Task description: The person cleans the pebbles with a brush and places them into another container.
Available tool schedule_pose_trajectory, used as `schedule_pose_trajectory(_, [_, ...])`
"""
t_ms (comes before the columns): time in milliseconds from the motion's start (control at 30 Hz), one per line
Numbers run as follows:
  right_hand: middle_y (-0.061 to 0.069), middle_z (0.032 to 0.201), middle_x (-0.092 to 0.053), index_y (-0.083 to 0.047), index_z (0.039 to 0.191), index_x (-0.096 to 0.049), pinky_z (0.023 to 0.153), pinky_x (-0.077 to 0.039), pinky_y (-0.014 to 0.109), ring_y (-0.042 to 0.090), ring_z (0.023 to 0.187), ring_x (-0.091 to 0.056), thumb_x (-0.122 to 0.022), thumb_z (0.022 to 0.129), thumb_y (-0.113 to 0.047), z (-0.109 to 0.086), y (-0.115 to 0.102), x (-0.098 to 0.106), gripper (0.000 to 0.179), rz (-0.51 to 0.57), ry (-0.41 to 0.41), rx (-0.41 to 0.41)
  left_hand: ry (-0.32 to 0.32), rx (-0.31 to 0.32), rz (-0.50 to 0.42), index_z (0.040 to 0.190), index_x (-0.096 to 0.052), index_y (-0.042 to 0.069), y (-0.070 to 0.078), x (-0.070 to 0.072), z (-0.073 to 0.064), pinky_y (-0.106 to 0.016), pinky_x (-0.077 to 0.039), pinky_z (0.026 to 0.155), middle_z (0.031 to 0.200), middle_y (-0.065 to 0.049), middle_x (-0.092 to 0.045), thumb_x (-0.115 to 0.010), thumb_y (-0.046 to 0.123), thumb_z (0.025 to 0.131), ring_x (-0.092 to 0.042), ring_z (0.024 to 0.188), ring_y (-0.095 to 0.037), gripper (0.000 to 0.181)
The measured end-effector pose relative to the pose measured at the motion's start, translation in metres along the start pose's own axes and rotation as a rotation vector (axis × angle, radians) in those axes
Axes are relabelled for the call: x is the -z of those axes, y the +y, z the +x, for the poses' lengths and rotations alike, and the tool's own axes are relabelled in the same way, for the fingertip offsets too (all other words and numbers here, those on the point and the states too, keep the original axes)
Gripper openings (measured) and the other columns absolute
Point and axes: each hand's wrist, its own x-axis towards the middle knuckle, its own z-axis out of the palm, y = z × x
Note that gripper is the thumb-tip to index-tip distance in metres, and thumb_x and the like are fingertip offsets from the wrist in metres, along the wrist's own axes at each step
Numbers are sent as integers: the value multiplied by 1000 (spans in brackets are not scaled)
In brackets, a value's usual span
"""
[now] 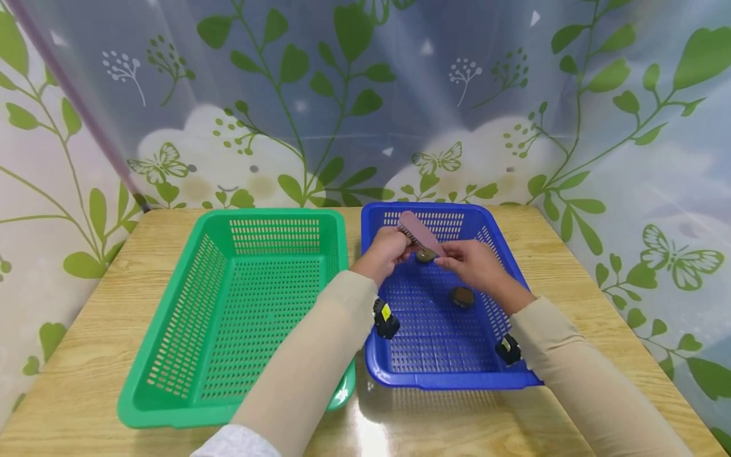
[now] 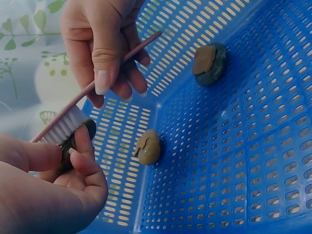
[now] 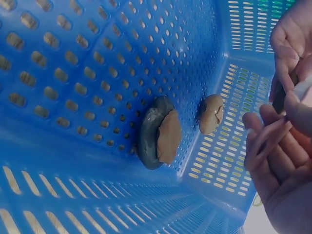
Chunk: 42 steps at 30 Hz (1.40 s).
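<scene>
Over the blue basket, my left hand (image 1: 391, 249) holds a small dark stone (image 2: 91, 127), partly hidden by its fingers. My right hand (image 1: 471, 260) pinches the handle of a pink brush (image 1: 421, 232) between thumb and fingers. In the left wrist view, the brush's white bristles (image 2: 64, 126) lie against the dark stone. Two more stones rest in the basket below: a yellowish-brown one (image 2: 151, 152) with a brown flake on it, and a dark grey-green one (image 2: 222, 68) topped by a flat brown patch (image 3: 169, 137).
The blue basket (image 1: 451, 381) has perforated walls that rise around both hands. To its left stands a green perforated basket (image 1: 165, 416) with nothing in it. Both sit on a wooden table (image 1: 91, 336), and a leaf-patterned curtain (image 1: 308, 95) hangs behind.
</scene>
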Motion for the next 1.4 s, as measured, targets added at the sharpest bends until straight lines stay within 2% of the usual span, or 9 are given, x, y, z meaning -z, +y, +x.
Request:
schedule_pose_trajectory(133, [15, 103, -72, 1, 118, -67, 69, -50, 38, 21, 81, -64, -65, 94, -18, 0, 1, 1, 30, -3, 1, -34, -13, -8, 22, 113, -67, -4, 1, 1, -1, -18, -34, 50, 78, -5, -65, -45, -6, 94, -43, 54, -9, 29])
schedule_pose_trajectory(233, [15, 102, -72, 0, 118, -68, 65, -46, 34, 19, 75, -59, -65, 94, -18, 0, 0, 2, 30, -10, -4, -57, -20, -3, 38, 116, -66, -2, 1, 2, -2, -18, -34, 51, 91, -11, -71, -45, -4, 96, -43, 54, -9, 30])
schedule_pose_trajectory(367, [15, 101, -73, 1, 116, -69, 67, -48, 37, 21, 77, -62, -66, 94, -18, 0, 1, 2, 29, -35, 24, -71, -9, 9, 44, 123, -65, 1, 1, 1, -3, -17, -34, 51, 106, -17, -71, -45, -2, 97, -45, 55, -8, 32])
schedule_pose_trajectory(567, [20, 106, -70, 5, 119, -65, 78, -52, 47, 32, 95, -67, -64, 95, -19, -1, -1, 3, 34, -51, 115, -122, 19, 21, 32, 128, -62, 3, 1, 1, -3, -18, -31, 49, 82, -6, -70, -42, -5, 94, -46, 51, -6, 40])
schedule_pose_trajectory(733, [21, 107, -70, 5, 121, -63, 80, -52, 49, 34, 97, -67, -61, 97, -21, -1, -2, 5, 36, -38, 172, -152, 20, 15, 19, 129, -60, 1, 3, 1, -2, -17, -29, 47, 73, -2, -64, -40, -6, 93, -42, 50, -7, 41])
schedule_pose_trajectory(967, [22, 111, -68, 5, 126, -60, 84, -51, 50, 35, 102, -66, -60, 98, -22, 0, -2, 4, 39, -18, 154, -138, 2, 17, 25, 132, -58, 3, 3, 2, -3, -18, -31, 49, 82, -5, -67, -41, -3, 96, -46, 53, -6, 40])
schedule_pose_trajectory(1167, [21, 112, -68, 4, 124, -62, 82, -53, 48, 33, 101, -67, -62, 96, -20, 1, -4, 2, 36, 34, 107, -65, -3, 8, 45, 127, -64, 4, 2, 2, -4, -18, -33, 50, 91, -9, -71, -43, -1, 98, -48, 54, -6, 36])
schedule_pose_trajectory(1400, [14, 103, -72, -1, 122, -65, 77, -52, 45, 27, 90, -68, -62, 96, -22, 0, -3, 1, 33, -2, -9, 3, 29, -9, 23, 111, -68, -2, 0, 0, -2, -17, -34, 48, 72, -1, -63, -50, 0, 96, -41, 50, -7, 23])
